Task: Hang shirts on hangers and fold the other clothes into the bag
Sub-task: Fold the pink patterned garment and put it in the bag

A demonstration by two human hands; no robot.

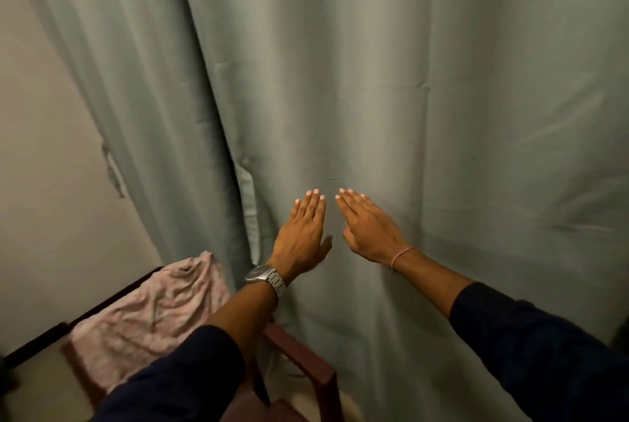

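Pink garment (149, 316) crumpled on chair (316, 370); left hand (301, 234) and right hand (369, 226) flat, fingers straight, against curtain (442, 115).

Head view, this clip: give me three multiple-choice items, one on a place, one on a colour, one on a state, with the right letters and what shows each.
1. Where does the pink garment lie?
A. on the chair at lower left
B. on a hanger
C. in a bag

2. What colour is the curtain?
A. red
B. grey-green
C. black

3. How are the left hand and right hand?
A. both gripping cloth
B. one holding a hanger
C. both flat, fingers straight

Answers: 1 A, it is draped over the chair. 2 B, its folds fill the view. 3 C, both hold nothing, held out at the curtain.
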